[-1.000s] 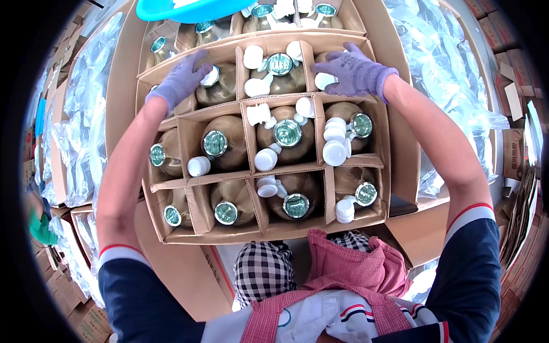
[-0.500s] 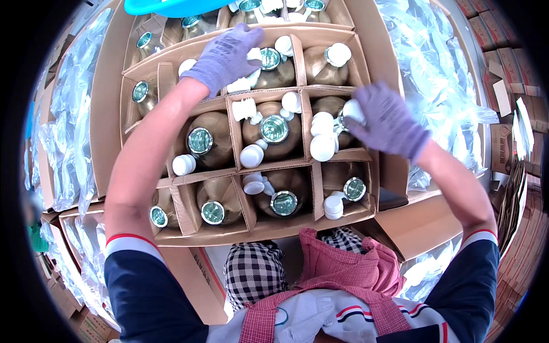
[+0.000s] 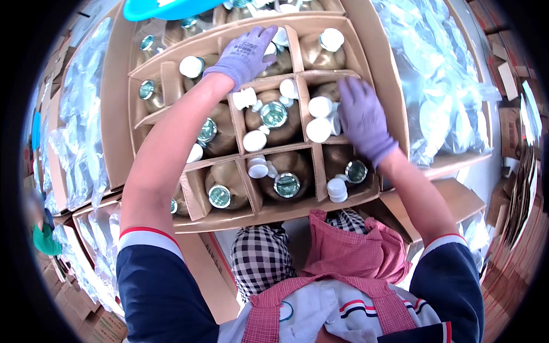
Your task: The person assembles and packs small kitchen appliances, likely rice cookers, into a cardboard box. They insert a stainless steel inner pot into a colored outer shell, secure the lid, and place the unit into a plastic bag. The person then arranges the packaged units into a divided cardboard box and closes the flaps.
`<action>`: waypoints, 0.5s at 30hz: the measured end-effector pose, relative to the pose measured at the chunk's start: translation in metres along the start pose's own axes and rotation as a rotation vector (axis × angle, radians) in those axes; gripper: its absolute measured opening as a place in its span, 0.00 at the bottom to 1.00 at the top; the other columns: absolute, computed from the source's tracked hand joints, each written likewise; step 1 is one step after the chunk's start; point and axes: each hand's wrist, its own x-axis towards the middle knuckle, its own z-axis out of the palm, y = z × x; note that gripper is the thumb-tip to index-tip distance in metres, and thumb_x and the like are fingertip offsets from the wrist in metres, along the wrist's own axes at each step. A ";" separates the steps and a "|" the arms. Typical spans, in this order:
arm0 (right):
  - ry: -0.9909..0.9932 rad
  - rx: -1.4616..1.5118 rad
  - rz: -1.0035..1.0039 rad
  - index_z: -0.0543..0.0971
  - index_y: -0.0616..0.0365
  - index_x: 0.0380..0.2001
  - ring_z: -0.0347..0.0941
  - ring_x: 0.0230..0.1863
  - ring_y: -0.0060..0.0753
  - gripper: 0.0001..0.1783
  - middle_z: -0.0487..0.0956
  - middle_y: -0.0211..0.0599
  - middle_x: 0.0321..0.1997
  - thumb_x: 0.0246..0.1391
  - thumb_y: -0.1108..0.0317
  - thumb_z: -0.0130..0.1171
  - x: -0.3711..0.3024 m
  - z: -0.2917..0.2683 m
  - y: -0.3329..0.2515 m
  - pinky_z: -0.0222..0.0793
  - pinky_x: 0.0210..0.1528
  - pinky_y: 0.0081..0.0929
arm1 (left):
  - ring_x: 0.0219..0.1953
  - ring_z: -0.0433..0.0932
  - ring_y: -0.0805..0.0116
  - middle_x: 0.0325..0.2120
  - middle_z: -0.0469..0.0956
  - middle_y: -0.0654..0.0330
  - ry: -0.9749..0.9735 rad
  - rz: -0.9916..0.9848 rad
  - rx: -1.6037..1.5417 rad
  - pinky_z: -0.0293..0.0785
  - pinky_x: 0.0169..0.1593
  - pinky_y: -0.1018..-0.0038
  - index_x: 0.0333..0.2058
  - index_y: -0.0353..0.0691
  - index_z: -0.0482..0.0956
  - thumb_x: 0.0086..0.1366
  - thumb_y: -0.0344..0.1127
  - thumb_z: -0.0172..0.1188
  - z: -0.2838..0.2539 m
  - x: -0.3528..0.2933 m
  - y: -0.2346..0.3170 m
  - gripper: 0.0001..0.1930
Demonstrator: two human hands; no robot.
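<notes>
A divided cardboard box (image 3: 274, 214) in front of me holds several bronze bottles (image 3: 286, 126) with shiny greenish mouths. White stoppers with round caps (image 3: 255, 141) lie beside many necks. My left hand (image 3: 247, 56) reaches into a far middle compartment, its thumb and fingertips closed about a white stopper (image 3: 269, 49) at a bottle's mouth. In the compartment at the right, my right hand (image 3: 365, 119) bends down over a bottle (image 3: 327, 90), beside two white caps (image 3: 319, 119). Its fingertips and that bottle's mouth are hidden. Far bottles carry seated caps (image 3: 331, 39) at the right and left.
A blue basin (image 3: 166, 8) sits at the far edge, over more boxed bottles. Boxes of clear plastic wrap (image 3: 434, 86) flank the box on both sides. Stacked cardboard (image 3: 523, 223) stands at the far right. Another person's green sleeve (image 3: 47, 239) shows at the left.
My left hand has shifted right, uncovering a capped bottle at the far left. My right hand has moved left and lower; the white cap that showed under its fingers is now hidden.
</notes>
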 end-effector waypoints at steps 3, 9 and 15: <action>-0.005 0.416 0.197 0.67 0.66 0.52 0.71 0.46 0.62 0.23 0.69 0.56 0.52 0.56 0.66 0.54 0.007 0.024 0.010 0.70 0.49 0.46 | 0.60 0.65 0.48 0.59 0.64 0.49 0.006 -0.005 0.205 0.63 0.60 0.56 0.62 0.42 0.59 0.62 0.45 0.58 0.006 0.011 0.020 0.33; 0.061 0.262 0.196 0.64 0.63 0.56 0.72 0.48 0.57 0.28 0.68 0.55 0.55 0.56 0.60 0.55 -0.014 0.031 0.002 0.72 0.46 0.47 | 0.56 0.68 0.49 0.53 0.69 0.53 0.219 0.102 -0.156 0.60 0.61 0.57 0.56 0.43 0.67 0.59 0.49 0.60 -0.003 -0.012 -0.009 0.29; -0.078 0.177 0.082 0.67 0.58 0.55 0.72 0.50 0.50 0.27 0.70 0.50 0.53 0.53 0.59 0.56 0.009 0.019 0.000 0.67 0.54 0.47 | 0.45 0.74 0.57 0.43 0.76 0.58 0.259 0.360 0.251 0.69 0.49 0.62 0.47 0.44 0.75 0.54 0.41 0.64 -0.019 -0.092 -0.005 0.21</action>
